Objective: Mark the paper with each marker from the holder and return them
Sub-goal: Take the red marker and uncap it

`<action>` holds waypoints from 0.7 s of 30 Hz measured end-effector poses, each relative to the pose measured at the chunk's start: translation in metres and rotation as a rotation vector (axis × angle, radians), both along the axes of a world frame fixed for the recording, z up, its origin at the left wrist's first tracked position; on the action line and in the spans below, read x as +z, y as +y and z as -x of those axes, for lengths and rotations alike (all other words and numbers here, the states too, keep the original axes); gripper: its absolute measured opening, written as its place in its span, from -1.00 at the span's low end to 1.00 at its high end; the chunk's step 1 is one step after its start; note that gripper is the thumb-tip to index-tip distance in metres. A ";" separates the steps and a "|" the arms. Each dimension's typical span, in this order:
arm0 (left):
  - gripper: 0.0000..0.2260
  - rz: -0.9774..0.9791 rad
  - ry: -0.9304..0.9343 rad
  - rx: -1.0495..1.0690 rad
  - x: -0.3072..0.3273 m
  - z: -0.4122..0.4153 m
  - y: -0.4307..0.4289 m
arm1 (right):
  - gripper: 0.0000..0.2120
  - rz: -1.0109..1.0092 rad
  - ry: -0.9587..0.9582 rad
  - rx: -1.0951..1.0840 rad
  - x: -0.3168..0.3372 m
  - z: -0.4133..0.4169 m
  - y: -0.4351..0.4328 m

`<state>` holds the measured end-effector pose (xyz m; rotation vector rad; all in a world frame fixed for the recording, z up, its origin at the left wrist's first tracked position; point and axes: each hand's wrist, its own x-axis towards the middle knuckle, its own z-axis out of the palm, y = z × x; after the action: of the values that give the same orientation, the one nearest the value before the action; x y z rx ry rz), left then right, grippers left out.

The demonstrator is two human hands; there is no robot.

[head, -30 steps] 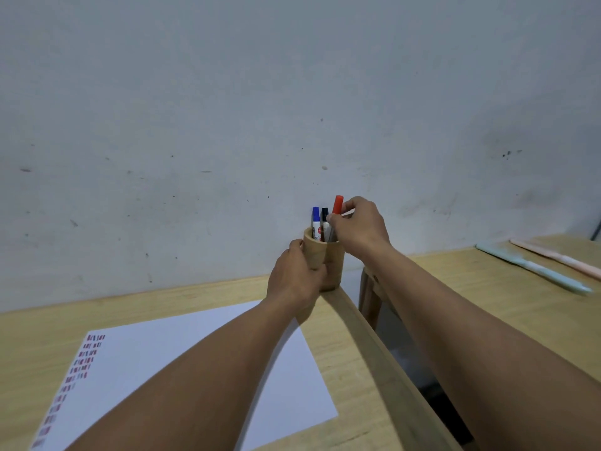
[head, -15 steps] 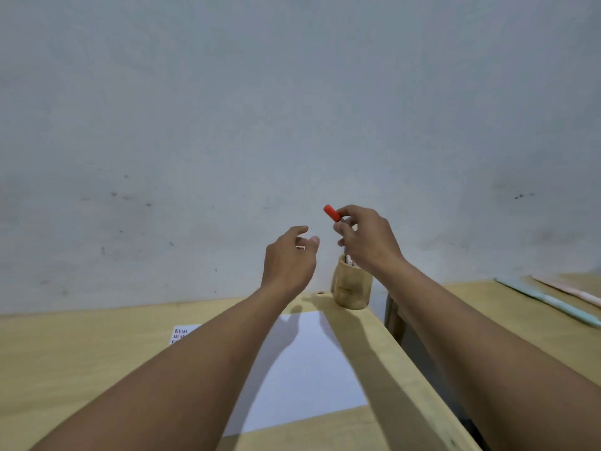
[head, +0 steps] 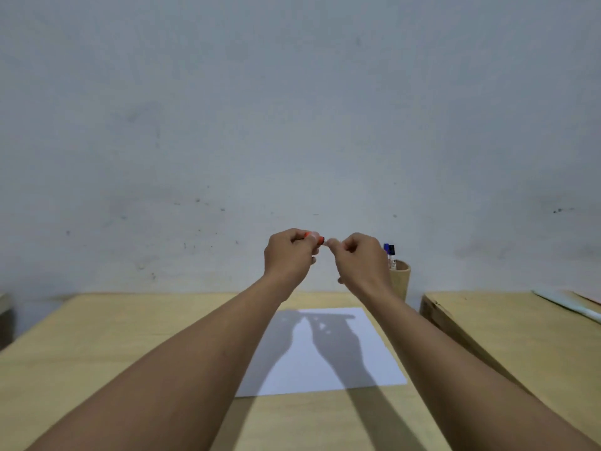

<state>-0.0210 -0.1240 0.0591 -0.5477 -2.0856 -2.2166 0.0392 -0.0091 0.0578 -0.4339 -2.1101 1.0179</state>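
Both hands are raised side by side above the white paper (head: 328,356). My left hand (head: 287,260) pinches the red cap end of the red marker (head: 318,238), which lies level between the hands. Fingertip to fingertip with it, my right hand (head: 361,263) is closed around the marker's other end, so the body is hidden. Behind my right wrist, the wooden holder (head: 402,281) stands at the table's far right corner. A blue marker (head: 386,248) and a black marker (head: 392,250) stand upright in it.
The paper lies on a light wooden table (head: 130,340) against a grey wall. A second wooden table (head: 507,323) stands to the right across a narrow gap. A pale blue stick-like object (head: 572,305) lies on its far right edge.
My right hand lifted the red marker out of the holder and carried it left. My left hand let go of the holder, rose and took the marker's cap end. The view shifted left.
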 end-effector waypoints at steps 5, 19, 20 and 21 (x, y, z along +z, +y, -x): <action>-0.90 -0.007 -0.010 -0.010 0.003 -0.004 -0.027 | -0.62 0.512 -0.060 0.135 0.007 -0.003 -0.040; -0.84 0.337 0.115 0.150 -0.013 0.019 -0.099 | -0.90 1.017 0.059 0.370 -0.008 0.013 -0.082; -0.85 0.375 0.119 0.169 -0.018 0.021 -0.102 | -0.89 0.986 0.041 0.362 -0.012 0.015 -0.083; -0.87 0.408 0.117 0.186 -0.023 0.023 -0.105 | -0.89 0.956 0.022 0.357 -0.016 0.016 -0.085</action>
<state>-0.0440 -0.2294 0.0364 -0.4645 -2.4215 -1.6282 0.0228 -0.0938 0.0415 -0.4859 -1.5807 2.2172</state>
